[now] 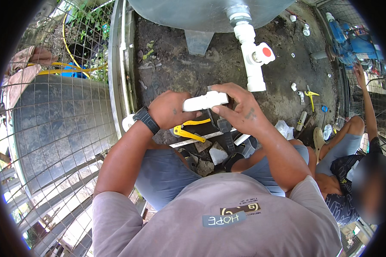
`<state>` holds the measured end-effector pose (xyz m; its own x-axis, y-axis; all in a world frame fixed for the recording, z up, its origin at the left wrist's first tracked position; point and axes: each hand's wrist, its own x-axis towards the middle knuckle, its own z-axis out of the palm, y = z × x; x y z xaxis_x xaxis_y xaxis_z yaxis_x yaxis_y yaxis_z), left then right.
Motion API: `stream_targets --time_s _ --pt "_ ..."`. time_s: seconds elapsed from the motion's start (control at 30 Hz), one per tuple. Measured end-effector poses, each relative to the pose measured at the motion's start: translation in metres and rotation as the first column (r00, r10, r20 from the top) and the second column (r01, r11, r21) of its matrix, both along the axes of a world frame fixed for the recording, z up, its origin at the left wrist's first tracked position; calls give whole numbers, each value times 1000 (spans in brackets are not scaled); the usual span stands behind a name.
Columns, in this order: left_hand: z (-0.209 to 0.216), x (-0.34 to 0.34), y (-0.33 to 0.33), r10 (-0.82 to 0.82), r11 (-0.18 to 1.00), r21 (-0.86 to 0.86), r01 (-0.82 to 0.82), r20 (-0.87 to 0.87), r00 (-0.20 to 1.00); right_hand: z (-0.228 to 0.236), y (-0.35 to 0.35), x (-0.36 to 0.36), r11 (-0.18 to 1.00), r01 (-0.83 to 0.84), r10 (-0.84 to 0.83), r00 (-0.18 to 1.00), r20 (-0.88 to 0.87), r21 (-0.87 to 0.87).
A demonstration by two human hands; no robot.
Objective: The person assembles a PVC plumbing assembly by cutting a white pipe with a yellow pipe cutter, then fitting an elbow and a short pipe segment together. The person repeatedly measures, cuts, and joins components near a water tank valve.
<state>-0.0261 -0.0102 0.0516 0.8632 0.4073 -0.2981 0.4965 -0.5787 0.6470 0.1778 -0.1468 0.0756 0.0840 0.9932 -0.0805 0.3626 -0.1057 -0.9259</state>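
Between my two hands is a short white PVC pipe fitting point(205, 101), lying nearly level. My left hand point(170, 108), a dark watch at its wrist, is closed round the fitting's left end. At the other end, my right hand point(241, 109) pinches it between thumb and fingers. Just below them lies a yellow-handled cutter point(189, 133) on the ground, beside a hammer-like tool with a dark handle point(226, 133). Ahead and to the right, a white plastic valve with a red-centred knob point(257, 58) hangs from the outlet of a grey tank point(176, 15).
Wire fencing point(68, 141) runs along the left, with white pipe upright beside it. Loose white fittings point(306, 30) and another yellow-handled tool point(312, 95) lie on the dark ground to the right. A person point(345, 184) sits at the right, an arm stretched toward blue bottles point(360, 45).
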Motion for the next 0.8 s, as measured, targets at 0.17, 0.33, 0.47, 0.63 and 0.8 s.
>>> stream_targets --time_s 0.17,0.33,0.47,0.63,0.8 --pt "4 1 -3 -13 999 -40 11 -34 999 -4 -1 2 996 -51 51 999 -1 -70" --pt "10 1 -10 -31 998 -52 28 -62 998 -11 -5 3 984 -157 163 984 68 -85" --pt "7 -6 -16 -42 992 -118 37 -39 998 -21 -14 -2 976 -213 217 964 154 -42" --pt "8 -8 -22 -119 983 -146 116 -14 993 -37 -31 -9 965 -241 222 960 168 105" --pt "11 -6 -33 -135 987 -102 125 -103 985 -43 -48 -21 982 -159 146 982 122 105"
